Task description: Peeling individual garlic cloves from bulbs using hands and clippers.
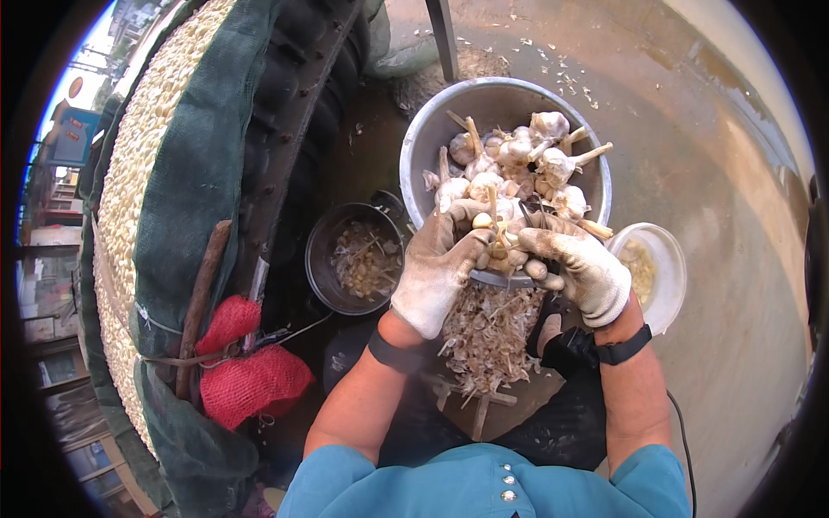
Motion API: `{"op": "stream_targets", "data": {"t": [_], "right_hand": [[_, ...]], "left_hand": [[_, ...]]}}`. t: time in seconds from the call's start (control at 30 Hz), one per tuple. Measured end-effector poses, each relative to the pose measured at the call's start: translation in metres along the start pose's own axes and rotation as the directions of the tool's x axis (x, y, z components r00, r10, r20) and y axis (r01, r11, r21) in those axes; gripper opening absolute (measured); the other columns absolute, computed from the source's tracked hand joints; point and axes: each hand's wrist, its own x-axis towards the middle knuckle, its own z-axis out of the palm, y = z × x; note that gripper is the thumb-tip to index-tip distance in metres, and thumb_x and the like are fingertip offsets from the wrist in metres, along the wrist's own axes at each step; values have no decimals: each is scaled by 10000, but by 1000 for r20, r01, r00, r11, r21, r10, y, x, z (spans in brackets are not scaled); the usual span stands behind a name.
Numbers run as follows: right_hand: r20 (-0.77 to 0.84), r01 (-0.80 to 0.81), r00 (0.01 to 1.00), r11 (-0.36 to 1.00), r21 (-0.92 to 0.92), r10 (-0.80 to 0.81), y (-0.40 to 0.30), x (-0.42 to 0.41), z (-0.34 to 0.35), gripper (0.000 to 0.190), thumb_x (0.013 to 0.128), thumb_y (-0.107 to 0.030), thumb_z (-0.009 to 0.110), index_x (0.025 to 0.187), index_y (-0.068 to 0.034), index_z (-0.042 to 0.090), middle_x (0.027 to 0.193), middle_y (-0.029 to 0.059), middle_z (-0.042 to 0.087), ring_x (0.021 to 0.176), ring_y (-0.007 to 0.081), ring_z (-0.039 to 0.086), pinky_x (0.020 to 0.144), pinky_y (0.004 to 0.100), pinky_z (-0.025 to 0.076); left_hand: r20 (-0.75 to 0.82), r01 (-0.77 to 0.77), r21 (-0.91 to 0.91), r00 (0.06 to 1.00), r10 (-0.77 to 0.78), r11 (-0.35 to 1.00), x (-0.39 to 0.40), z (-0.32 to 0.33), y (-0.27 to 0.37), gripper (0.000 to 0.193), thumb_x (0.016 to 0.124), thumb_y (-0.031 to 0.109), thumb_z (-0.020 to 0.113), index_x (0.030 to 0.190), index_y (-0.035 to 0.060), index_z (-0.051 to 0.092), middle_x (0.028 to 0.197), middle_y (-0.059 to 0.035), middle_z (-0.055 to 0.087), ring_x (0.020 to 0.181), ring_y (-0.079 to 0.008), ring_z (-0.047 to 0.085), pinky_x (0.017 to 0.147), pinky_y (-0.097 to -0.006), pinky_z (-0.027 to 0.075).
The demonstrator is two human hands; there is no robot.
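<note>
Both my hands wear pale knitted work gloves with soiled fingers. Between them, over the near rim of a wide metal basin (409, 146), is a partly broken garlic bulb (504, 251) with its stalk upward. My left hand (437, 265) grips the bulb's left side, and a bare clove (482, 221) shows by its thumb and forefinger. My right hand (579, 262) closes on the other side. A thin dark tool (535, 207) shows by the right fingers; its kind and grip are partly hidden. Whole garlic bulbs (482, 162) with stalks fill the basin.
A metal pot (314, 275) with cloves and skins stands left; a white plastic tub (670, 275) with peeled cloves stands right. Garlic skins (492, 330) heap below the basin. Green netting (188, 162) borders a bed of cloves (139, 175) beside red mesh bags (252, 382).
</note>
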Motion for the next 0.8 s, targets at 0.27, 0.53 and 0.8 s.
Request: {"op": "stream_targets", "data": {"t": [0.27,0.53,0.8], "right_hand": [[28,109,994,989,-99,-107,10,-30,14,314,925,-161,607,1216,-51,564,909,-16,648,649,12,517,456,130,350],[-25,192,950,644,-740,-312,38,-67,31,436,860,-295,670,1191,-24,586,1072,149,656,966,238,616,883,348,465],[-88,95,948,536,-839,-306,65,-106,62,447,854,-423,689,1056,-33,606,927,149,661,877,236,629,803,354,486]], "left_hand": [[123,-12,-112,992,26,994,-27,-14,-9,339,878,79,556,1191,-30,483,1078,-113,595,976,-169,592,861,-286,478],[222,109,-42,970,-97,993,-83,-8,-13,403,950,294,548,1212,-9,492,1093,-86,599,946,-120,558,827,-249,464],[201,214,-171,963,-179,962,-132,-5,-16,312,953,175,577,1193,-21,542,986,-51,627,812,-92,548,724,-236,447]]}}
